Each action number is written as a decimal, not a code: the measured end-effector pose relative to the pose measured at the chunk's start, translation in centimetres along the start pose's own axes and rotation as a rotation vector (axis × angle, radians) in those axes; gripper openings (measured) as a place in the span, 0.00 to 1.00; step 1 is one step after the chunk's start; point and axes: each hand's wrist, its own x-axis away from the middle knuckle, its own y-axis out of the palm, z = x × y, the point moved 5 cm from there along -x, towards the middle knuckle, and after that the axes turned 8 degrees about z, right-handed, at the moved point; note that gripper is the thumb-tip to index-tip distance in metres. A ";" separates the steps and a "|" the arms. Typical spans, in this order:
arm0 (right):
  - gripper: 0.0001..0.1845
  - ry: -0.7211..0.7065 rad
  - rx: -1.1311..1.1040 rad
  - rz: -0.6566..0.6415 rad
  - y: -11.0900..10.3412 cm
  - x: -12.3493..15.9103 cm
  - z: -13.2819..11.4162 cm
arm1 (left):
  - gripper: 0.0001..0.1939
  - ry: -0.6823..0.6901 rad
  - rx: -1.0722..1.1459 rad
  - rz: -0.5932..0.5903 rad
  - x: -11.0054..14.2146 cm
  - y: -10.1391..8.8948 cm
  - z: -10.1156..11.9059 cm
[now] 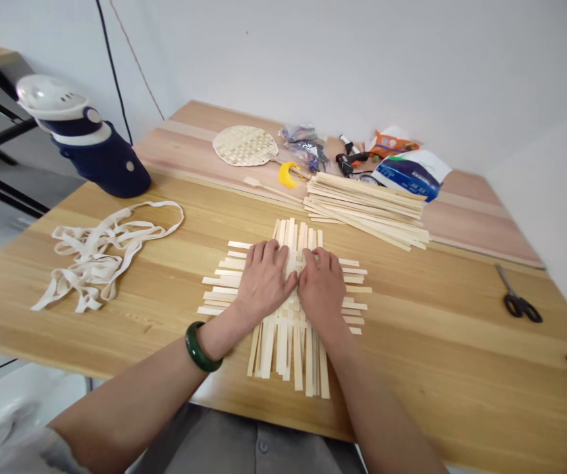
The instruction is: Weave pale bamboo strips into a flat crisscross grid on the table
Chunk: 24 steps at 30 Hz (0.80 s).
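Note:
A partly woven mat of pale bamboo strips (283,342) lies on the wooden table (436,342) in front of me, strips crossing lengthwise and sideways. My left hand (263,280), with a green bangle on its wrist, lies flat on the mat's middle, fingers stretched forward. My right hand (321,283) rests flat beside it, thumbs nearly touching, fingers pressing on the crossing strips. Neither hand grips anything.
A stack of loose bamboo strips (367,209) lies behind the mat. A finished woven fan (245,145), a yellow object, bags and packets sit at the back. White cloth tape (98,253) and a blue-and-white device (90,141) are left; scissors (517,299) right.

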 end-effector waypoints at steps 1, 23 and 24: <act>0.19 0.000 0.006 0.014 0.0 -0.1 0.0 | 0.19 -0.016 -0.010 0.008 -0.1 0.0 0.1; 0.15 -0.032 -0.026 0.084 -0.6 -0.3 -0.3 | 0.16 -0.026 -0.043 -0.018 -0.6 0.3 0.5; 0.15 -0.035 -0.025 0.086 -0.6 -0.3 -0.3 | 0.16 -0.025 -0.046 -0.019 -0.6 0.4 0.5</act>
